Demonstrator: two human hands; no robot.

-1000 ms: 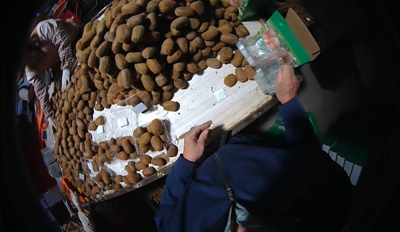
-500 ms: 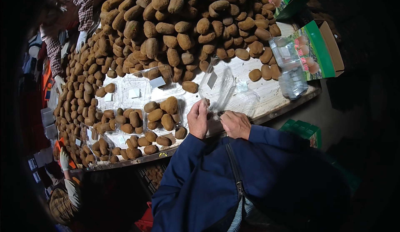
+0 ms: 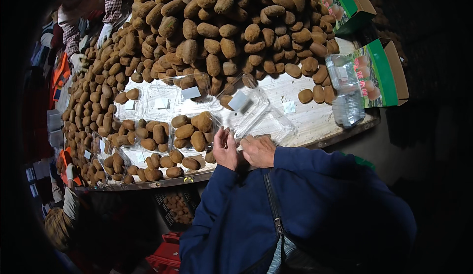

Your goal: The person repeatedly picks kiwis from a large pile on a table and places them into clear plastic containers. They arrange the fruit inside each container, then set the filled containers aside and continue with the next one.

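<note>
Item: clear plastic clamshell tray (image 3: pixel 256 114), empty, lid swung open, at the near edge of my table (image 3: pixel 315 119). My left hand (image 3: pixel 225 148) and right hand (image 3: pixel 258 151) meet at its front rim; each grip looks pinched on the thin plastic, probably to steady it. Beside: filled tray of kiwifruit (image 3: pixel 192 133). Behind: loose kiwifruit heap (image 3: pixel 231 23). Right: stack of spare trays (image 3: pixel 345 92).

hidden: fingertips of the left hand (image 3: pixel 225 148) and right hand (image 3: pixel 258 151) sit behind the clear plastic box (image 3: pixel 251 114) | cut off: brown fruit pile (image 3: pixel 231 23) runs past the top edge | too small: white labels (image 3: pixel 190 93) cannot be read
</note>
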